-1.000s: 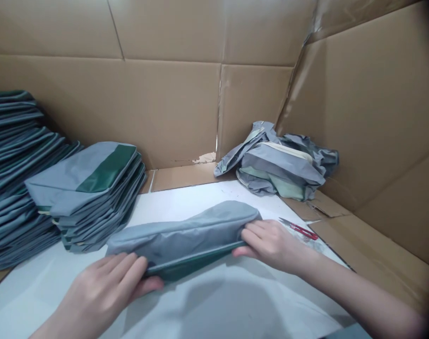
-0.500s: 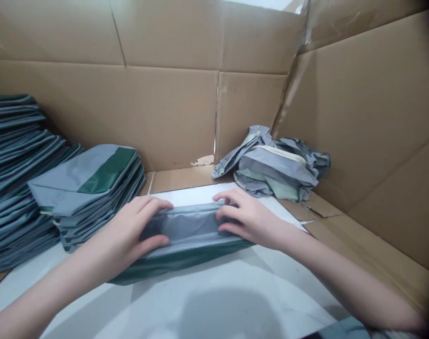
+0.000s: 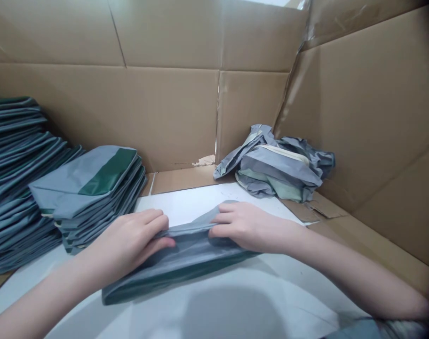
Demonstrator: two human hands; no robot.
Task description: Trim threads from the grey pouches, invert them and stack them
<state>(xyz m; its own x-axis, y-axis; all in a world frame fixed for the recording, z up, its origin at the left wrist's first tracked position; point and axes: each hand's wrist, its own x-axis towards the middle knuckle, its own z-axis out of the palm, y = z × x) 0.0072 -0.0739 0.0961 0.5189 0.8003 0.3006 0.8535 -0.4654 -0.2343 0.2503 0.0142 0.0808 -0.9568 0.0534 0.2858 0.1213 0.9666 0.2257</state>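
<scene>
In the head view, the grey and green cloth piece lies directly between and under the two hands, opening toward the person from the grip. Its long axis runs crosswise, from a near corner below the left hand to an end just under the right hand, slanting a little away on the right. The far edge is the part at the fingers; the green strip is on the near side, apart from both sets of fingertips. Neither hand is clearly nearer: each is at its own half of that far edge, with a short span of cloth between them.

The left hand is nearly closed, its thumb on the near face and its fingers over the far edge, pinching a fold of grey cloth. The right hand has its fingers bent and close together over the same edge; its thumb is hidden, so whether it pinches or only presses cannot be told.

Under the cloth is the white tabletop. Left of the left hand and farther off is a short stack of folded cloth pieces, with a taller stack beyond it to the left. Past the right hand, near the cardboard wall, sits a crumpled bundle.
</scene>
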